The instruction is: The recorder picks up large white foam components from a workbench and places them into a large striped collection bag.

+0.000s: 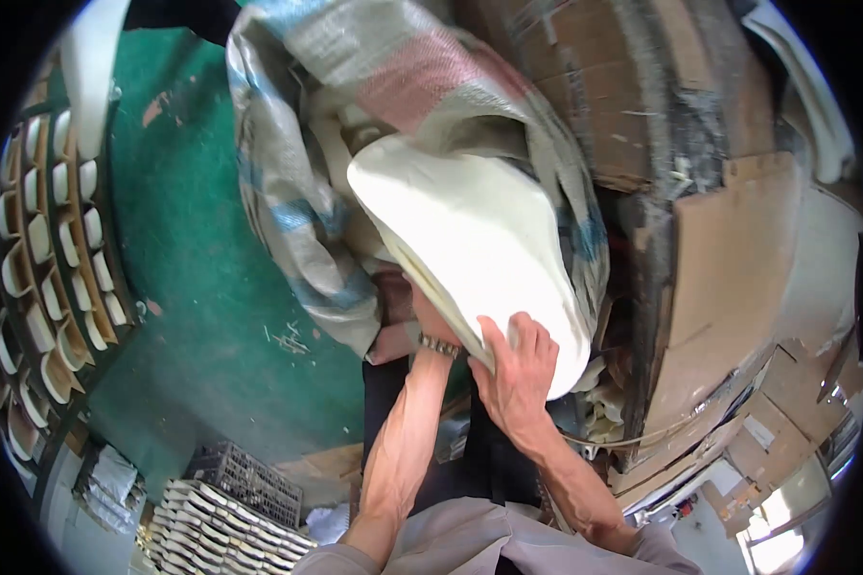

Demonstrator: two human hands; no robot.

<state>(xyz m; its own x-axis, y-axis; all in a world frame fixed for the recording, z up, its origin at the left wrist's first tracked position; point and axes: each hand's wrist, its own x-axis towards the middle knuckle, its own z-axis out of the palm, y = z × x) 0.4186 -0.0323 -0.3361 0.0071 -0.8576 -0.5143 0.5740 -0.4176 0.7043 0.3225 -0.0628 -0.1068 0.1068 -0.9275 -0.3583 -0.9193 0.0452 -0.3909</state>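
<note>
A stack of white, sole-shaped foam pieces (479, 249) sticks out of a large woven sack (288, 192) with blue and pink stripes. My right hand (520, 369) grips the near end of that stack from below, fingers curled over its edge. My left hand (401, 321), with a band on the wrist, is tucked under the stack at the sack's mouth, mostly hidden; it seems to support the stack or hold the sack's rim.
The floor is green (192, 287). A wooden rack (48, 287) of white soles stands at the left. Stacked white soles (221, 527) and a dark plastic crate (244, 479) lie at the lower left. Flattened cardboard boxes (729, 278) pile up at the right.
</note>
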